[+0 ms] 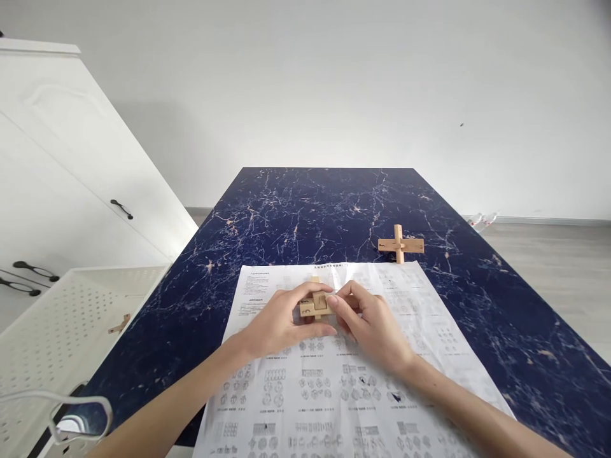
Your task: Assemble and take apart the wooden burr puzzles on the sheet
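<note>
Both hands meet around a wooden interlocking puzzle (315,305) made of notched light wood bars, held just over a printed sheet (267,407). A dark number is marked on the bar at its left end. Fingers and thumb of my left hand (281,320) close on the puzzle from the left, above and below. From the right, my right hand (375,323) presses its thumb on the top, with its other fingers curled behind. Parts of the puzzle are hidden by the fingers. Beyond the sheet's top right edge, a second wooden puzzle (400,244) shaped like a cross lies on the table.
The dark blue marble-patterned table (310,210) runs back to a white wall. At the left stand a white cabinet (71,146) and a perforated white tray (57,324) with a small wooden piece (119,324) in it. A white cable (107,407) loops at lower left.
</note>
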The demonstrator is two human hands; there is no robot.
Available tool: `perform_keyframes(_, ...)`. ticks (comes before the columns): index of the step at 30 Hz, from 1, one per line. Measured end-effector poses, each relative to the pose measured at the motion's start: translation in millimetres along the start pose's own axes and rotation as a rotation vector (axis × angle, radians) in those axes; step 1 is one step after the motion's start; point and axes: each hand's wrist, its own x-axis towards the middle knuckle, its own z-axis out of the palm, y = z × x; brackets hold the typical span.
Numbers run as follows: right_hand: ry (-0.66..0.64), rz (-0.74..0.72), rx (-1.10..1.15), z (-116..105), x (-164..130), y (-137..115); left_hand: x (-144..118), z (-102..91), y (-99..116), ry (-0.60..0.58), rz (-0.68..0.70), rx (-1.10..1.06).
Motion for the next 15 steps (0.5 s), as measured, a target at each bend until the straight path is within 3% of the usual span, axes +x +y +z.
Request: perform_keyframes(15, 0.023, 0.037, -0.023, 0.0, -0.2, -0.5, 1.0, 0.5, -1.4, -0.067, -0.049, -0.210)
